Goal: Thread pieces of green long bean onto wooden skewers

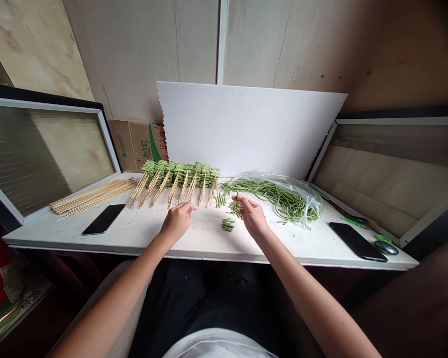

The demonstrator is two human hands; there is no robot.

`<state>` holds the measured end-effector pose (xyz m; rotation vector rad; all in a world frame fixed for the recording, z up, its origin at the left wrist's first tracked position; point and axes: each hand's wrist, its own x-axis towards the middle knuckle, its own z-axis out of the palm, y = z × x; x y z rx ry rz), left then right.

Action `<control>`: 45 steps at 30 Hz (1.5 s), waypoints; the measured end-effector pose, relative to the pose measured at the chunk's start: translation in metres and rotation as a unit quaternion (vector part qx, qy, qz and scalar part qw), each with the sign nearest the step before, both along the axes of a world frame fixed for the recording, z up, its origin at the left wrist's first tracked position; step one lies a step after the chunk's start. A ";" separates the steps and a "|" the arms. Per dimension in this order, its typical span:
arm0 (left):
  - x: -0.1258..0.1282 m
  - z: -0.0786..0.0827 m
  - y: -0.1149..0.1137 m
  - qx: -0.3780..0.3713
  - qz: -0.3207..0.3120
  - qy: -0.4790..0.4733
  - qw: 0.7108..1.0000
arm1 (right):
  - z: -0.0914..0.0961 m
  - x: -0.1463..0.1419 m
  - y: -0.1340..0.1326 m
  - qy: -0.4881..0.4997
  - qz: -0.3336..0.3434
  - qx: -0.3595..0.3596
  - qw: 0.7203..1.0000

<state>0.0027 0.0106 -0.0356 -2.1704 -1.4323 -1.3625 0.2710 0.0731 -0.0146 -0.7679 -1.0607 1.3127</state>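
Observation:
Above the front part of the table, my left hand [179, 217] is closed with its fingers curled in; whatever it may hold is hidden. My right hand [251, 213] pinches a short green bean piece [237, 195] between thumb and fingertips. Between the hands lies a small pile of cut bean pieces [227, 224], with more cut pieces [220, 200] behind it and some partly covered by my right hand. Behind my left hand, a row of bean skewers [179, 174] is stacked, bare stick ends toward me. Long green beans [283, 196] spill from a clear plastic bag [313, 201] on the right.
Loose bamboo sticks [93, 196] lie at the left, near a black phone [103, 219]. Another phone [357, 241], a dark mouse-like object [386, 247] and scissors [345, 213] are at the right. A white board [246, 129] and a cardboard box [136, 144] stand at the back.

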 end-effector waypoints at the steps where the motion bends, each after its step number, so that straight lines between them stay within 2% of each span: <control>1: 0.001 0.001 0.000 0.003 -0.002 0.001 1.000 | 0.001 0.002 0.001 -0.006 -0.007 0.002 1.000; 6: 0.001 0.004 -0.001 0.042 -0.029 0.013 0.999 | -0.001 0.008 0.007 -0.029 -0.028 0.005 0.999; 10: -0.005 0.002 0.000 0.059 -0.024 0.046 0.997 | -0.001 0.004 0.004 -0.042 -0.033 0.024 0.998; 23: -0.015 -0.007 0.005 0.028 0.017 0.089 0.995 | -0.010 -0.003 0.001 -0.021 -0.022 0.054 0.998; 34: -0.017 -0.011 0.007 -0.004 0.011 0.088 0.996 | -0.006 -0.004 -0.008 -0.039 -0.010 0.131 0.991; 42: -0.009 -0.008 0.005 -0.041 -0.016 0.053 0.998 | -0.005 -0.005 -0.004 -0.036 -0.022 0.085 0.995; 45: -0.001 -0.001 0.002 -0.014 -0.033 0.027 0.999 | -0.005 -0.001 0.004 -0.030 -0.047 0.046 0.997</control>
